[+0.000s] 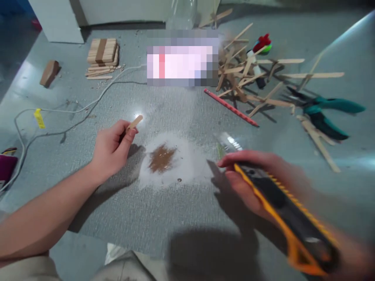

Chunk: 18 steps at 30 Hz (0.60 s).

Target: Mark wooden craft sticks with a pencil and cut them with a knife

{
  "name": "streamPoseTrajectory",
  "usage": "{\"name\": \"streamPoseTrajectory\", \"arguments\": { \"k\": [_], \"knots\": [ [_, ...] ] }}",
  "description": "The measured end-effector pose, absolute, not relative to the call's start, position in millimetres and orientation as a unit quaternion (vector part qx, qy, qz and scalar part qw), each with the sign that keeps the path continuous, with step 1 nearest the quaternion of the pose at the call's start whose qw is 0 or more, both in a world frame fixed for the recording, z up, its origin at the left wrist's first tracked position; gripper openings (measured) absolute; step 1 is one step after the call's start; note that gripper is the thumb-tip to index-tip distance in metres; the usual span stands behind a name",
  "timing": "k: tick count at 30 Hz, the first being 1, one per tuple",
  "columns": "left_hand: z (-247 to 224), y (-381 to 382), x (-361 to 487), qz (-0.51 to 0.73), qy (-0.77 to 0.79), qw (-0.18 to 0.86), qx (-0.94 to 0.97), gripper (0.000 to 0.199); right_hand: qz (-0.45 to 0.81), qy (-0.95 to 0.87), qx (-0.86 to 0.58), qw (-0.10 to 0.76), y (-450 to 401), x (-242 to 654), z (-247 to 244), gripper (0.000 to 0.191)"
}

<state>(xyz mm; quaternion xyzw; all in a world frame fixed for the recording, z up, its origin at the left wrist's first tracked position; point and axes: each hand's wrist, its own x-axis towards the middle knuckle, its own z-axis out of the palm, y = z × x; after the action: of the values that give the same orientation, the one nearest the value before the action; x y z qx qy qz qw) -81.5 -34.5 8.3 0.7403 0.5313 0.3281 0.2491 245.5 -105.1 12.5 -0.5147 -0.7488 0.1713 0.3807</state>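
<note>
My left hand (115, 144) pinches a short wooden craft stick (135, 121) between thumb and fingers, its rounded end pointing up and right. At the lower right, a yellow and black utility knife (281, 210) lies across my right hand (258, 175), which is blurred and closed around it. Past the right fingertips is a shiny, clear item (230, 141), too smeared to identify. Between the hands, a white patch (187, 156) with a brown spot (162, 158) in its middle marks the grey table surface (137, 214).
Banded craft sticks (102, 51) lie at the back left near a brown piece (49, 73). A white cable (67, 111) crosses the left side. Joined sticks (243, 72), a red pencil (231, 107) and teal-handled pliers (325, 113) lie at the right. A blurred-out bright object (181, 62) sits at the back.
</note>
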Motion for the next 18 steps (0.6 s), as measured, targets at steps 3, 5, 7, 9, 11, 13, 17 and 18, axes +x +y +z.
{"name": "streamPoseTrajectory", "arguments": {
  "k": [3, 5, 7, 9, 11, 13, 17, 18],
  "knots": [
    [8, -35, -80, 0.314, 0.526, 0.229, 0.756, 0.021, 0.193, -0.777, -0.47, 0.371, -98, 257, -4, 0.025],
    [10, -37, -77, 0.303, 0.526, 0.191, 0.771, 0.019, 0.227, -0.78, -0.447, 0.374, -95, 259, -7, 0.027],
    [15, -39, -74, 0.285, 0.528, 0.129, 0.789, 0.018, 0.244, -0.772, -0.445, 0.382, -93, 259, -7, 0.025],
    [21, -40, -73, 0.275, 0.533, 0.073, 0.797, 0.022, 0.248, -0.761, -0.459, 0.386, -92, 260, -7, 0.022],
    [26, -39, -76, 0.279, 0.539, 0.046, 0.793, 0.032, 0.258, -0.75, -0.475, 0.381, -92, 262, -10, 0.021],
    [29, -38, -80, 0.279, 0.547, 0.027, 0.789, 0.037, 0.271, -0.739, -0.489, 0.375, -94, 265, -15, 0.02],
    [32, -37, -83, 0.254, 0.561, 0.021, 0.787, 0.023, 0.279, -0.725, -0.509, 0.372, -100, 271, -25, 0.021],
    [32, -38, -82, 0.244, 0.564, 0.027, 0.789, 0.014, 0.279, -0.718, -0.516, 0.374, -100, 272, -26, 0.021]
  ]
}}
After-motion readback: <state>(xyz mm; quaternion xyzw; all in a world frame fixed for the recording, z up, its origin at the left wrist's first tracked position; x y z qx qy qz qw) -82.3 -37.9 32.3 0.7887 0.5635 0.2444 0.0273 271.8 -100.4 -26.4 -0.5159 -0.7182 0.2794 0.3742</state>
